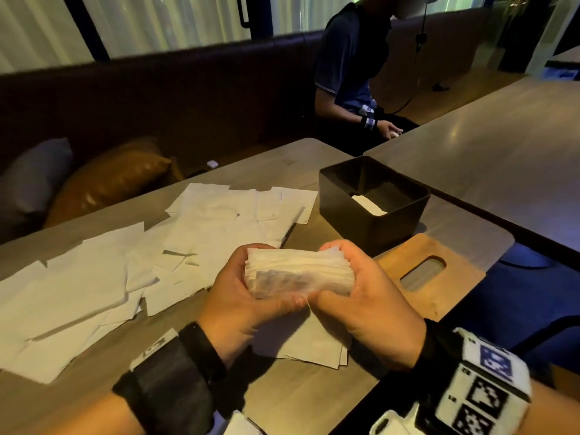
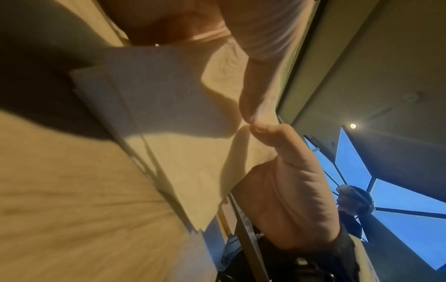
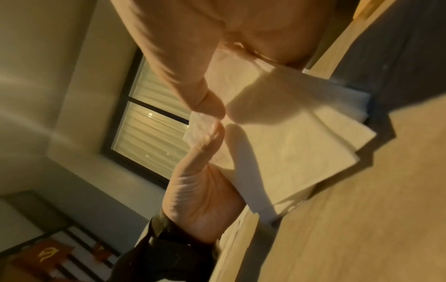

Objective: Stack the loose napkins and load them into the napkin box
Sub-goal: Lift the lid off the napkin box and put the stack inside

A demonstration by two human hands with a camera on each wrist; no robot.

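A thick stack of white napkins (image 1: 298, 271) is held edge-up above the table, gripped at its ends by my left hand (image 1: 238, 287) and my right hand (image 1: 364, 281). Fingers curl over the far side and both thumbs meet on the near side. The wrist views show the left thumb (image 2: 255, 91) and right thumb (image 3: 205, 99) tip to tip. The black napkin box (image 1: 339, 186) stands open behind the hands to the right, with a napkin (image 1: 368, 204) inside. Loose napkins (image 1: 125, 262) lie spread over the table's left. A small pile of napkins (image 1: 314, 346) lies under the hands.
A wooden lid with an oval slot (image 1: 430, 271) lies right of my hands, in front of the box. A second table (image 1: 502, 146) adjoins at the right. Another person (image 1: 348, 73) sits on the dark bench behind, and cushions (image 1: 110, 180) lie at the left.
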